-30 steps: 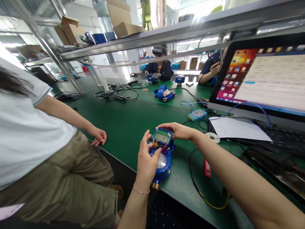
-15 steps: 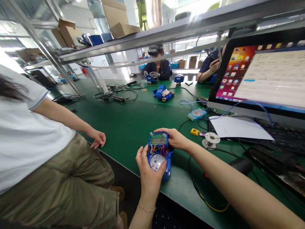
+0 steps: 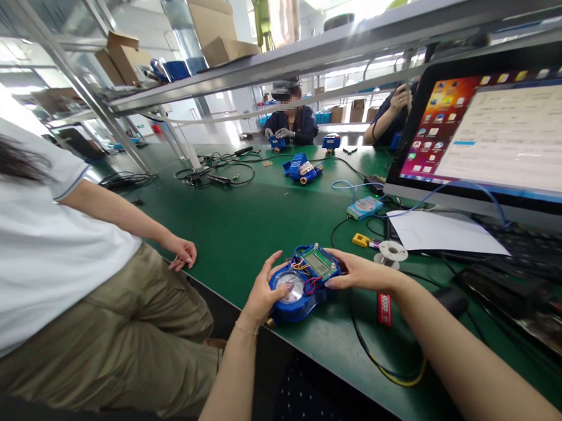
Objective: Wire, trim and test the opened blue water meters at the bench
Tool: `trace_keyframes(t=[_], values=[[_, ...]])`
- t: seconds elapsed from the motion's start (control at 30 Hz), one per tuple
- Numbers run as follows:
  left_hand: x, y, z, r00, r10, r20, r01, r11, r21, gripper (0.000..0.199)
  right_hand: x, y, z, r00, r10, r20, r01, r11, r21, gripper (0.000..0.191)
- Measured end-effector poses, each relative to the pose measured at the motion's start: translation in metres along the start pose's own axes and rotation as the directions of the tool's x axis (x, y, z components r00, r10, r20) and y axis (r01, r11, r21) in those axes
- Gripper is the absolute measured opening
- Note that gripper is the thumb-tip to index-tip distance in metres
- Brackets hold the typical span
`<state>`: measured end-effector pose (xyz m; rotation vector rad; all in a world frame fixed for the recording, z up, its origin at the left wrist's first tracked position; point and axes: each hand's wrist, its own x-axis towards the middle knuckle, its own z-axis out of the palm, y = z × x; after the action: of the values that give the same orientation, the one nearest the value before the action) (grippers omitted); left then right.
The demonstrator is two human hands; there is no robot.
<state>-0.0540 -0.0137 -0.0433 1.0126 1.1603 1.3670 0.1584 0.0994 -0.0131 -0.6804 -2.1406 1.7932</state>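
A blue water meter (image 3: 296, 308) sits at the near edge of the green table, with its round dial facing up. Its display unit (image 3: 319, 264) is tipped open, and a circuit board, small screen and thin coloured wires show. My left hand (image 3: 262, 296) is closed on the meter body, thumb over the dial. My right hand (image 3: 364, 270) pinches the outer end of the display unit between thumb and fingers; some fingertips are hidden behind it.
To the right are a wire spool (image 3: 392, 252), a red label (image 3: 384, 309), a white paper (image 3: 446, 233) and a monitor (image 3: 496, 132). More blue meters (image 3: 303, 169) and cables (image 3: 218, 171) lie farther back. At left stands a person, one hand (image 3: 183, 254) at the table edge.
The water meter has turned, so its display end now points to the back right. My right hand has shifted right with that end, uncovering the red label. My left hand has moved slightly left.
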Motion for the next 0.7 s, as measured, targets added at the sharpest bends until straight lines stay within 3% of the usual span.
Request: trace_keyframes(t=[0.07,0.17,0.27,0.33,0.47,0.53,0.6,0.7], values=[[0.01,0.007,-0.004,0.996,-0.032,0.079,0.026,0.997,0.076,0.08,-0.008,-0.002,0.005,0.991,0.016,-0.13,-0.025,0.997,-0.071,0.093],[0.021,0.021,-0.005,0.987,-0.048,0.151,0.005,0.962,0.274,0.062,-0.008,-0.005,0.009,0.961,-0.095,-0.261,0.039,0.976,-0.213,0.108],[0.026,0.033,-0.004,0.976,-0.06,0.209,-0.027,0.92,0.392,0.049,0.001,-0.008,0.005,0.957,-0.214,-0.196,0.151,0.944,-0.293,0.11],[0.027,0.037,-0.004,0.972,-0.077,0.224,-0.013,0.927,0.376,0.05,0.007,-0.008,0.001,0.961,-0.244,-0.131,0.199,0.937,-0.289,0.106],[0.025,0.036,-0.006,0.983,-0.018,0.185,0.001,0.996,0.095,0.066,0.016,-0.004,-0.006,0.967,-0.216,-0.135,0.21,0.976,-0.056,0.099],[0.025,0.032,-0.006,0.993,0.018,0.121,-0.02,1.0,0.016,0.063,0.019,-0.002,-0.006,0.971,-0.183,-0.155,0.201,0.973,0.111,0.097],[0.027,0.027,-0.003,0.999,0.022,0.033,-0.024,0.998,0.063,0.05,0.023,-0.004,-0.005,0.969,-0.144,-0.201,0.188,0.958,0.217,0.089],[0.031,0.023,0.002,0.998,0.012,-0.063,-0.001,0.984,0.178,0.034,0.029,-0.014,-0.002,0.951,-0.107,-0.289,0.182,0.952,0.246,0.077]])
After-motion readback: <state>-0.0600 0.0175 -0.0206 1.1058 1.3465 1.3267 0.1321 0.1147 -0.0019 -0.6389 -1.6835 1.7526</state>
